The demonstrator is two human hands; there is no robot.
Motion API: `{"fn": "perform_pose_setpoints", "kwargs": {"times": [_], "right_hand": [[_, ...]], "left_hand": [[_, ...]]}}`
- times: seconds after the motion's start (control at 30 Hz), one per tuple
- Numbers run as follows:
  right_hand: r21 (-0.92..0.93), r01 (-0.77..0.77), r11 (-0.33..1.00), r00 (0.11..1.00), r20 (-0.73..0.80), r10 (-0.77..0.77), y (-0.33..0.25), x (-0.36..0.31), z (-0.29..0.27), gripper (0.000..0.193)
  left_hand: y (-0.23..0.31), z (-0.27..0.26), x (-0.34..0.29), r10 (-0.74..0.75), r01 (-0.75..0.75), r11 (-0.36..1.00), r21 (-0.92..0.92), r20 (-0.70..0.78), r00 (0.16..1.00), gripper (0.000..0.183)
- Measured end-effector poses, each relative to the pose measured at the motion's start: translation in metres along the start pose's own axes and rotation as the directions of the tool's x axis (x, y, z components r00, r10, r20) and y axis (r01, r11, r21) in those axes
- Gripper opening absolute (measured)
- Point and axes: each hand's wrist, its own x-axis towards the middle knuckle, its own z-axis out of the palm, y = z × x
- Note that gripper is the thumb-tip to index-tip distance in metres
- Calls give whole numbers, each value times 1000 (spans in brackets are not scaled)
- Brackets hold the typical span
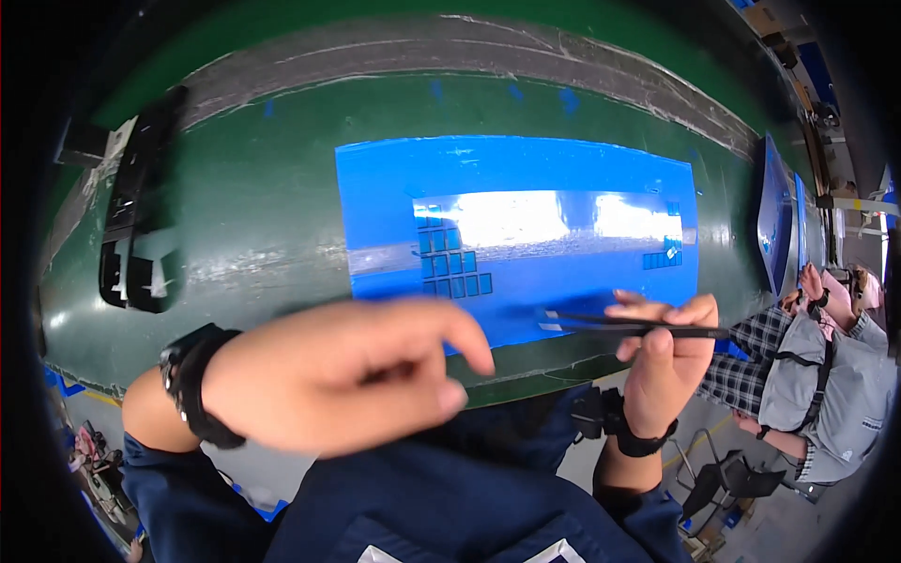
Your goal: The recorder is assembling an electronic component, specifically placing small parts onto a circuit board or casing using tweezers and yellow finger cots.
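Note:
My left hand (338, 371) hovers at the near edge of the bench, a little blurred. Its index finger and thumb are apart with nothing visible between them. Black tweezers (610, 327) are in my right hand (666, 352), held between thumb and fingers. Their two tips point left and stand apart, with nothing seen between them. Beyond both hands lies a blue sheet (554, 164). On its left part, small dark-edged rectangular pieces (450, 264) sit in stepped rows. Another small group of pieces (663, 259) lies at its right, partly lost in glare.
The green bench top (253, 225) carries a black device or holder (136, 206) at the left. A blue panel (774, 216) stands at the right end. To the right, another person in a grey top (817, 385) sits close by, near a black chair (727, 479).

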Motion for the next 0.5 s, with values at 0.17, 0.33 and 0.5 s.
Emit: {"fn": "perform_pose_setpoints", "kwargs": {"times": [0.17, 0.33, 0.5], "right_hand": [[-118, -80, 990, 996, 32, 84, 7, 13, 13, 34], [-190, -116, 975, 990, 57, 129, 7, 15, 18, 26], [-104, -142, 984, 988, 49, 147, 8, 15, 19, 28]], "left_hand": [[-2, 2, 3, 143, -269, 833, 483, 281, 949, 28], [-4, 0, 1, 170, -225, 749, 623, 147, 974, 44], [-9, 2, 10, 34, -87, 783, 616, 98, 995, 61]]}}
